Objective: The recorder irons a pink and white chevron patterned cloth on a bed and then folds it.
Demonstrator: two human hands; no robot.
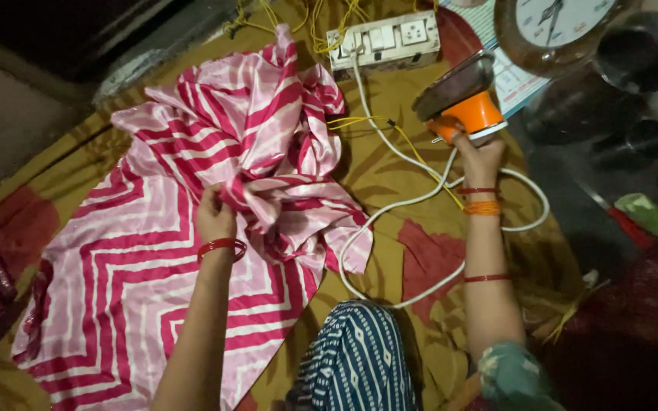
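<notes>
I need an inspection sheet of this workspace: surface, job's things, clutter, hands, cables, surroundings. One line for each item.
Surface: olive cloth with red patches, spread flat.
Job's things: pink striped fabric, partly flat, bunched at the middle; orange iron, tilted up on its end.
Clutter: wall clock, metal pots, green item.
Hands: left hand grips the bunched fabric; right hand holds the iron.
Cables: white cord loops from the socket board across the cloth; yellow wires at the board.
Surroundings: dim room, dark floor.
</notes>
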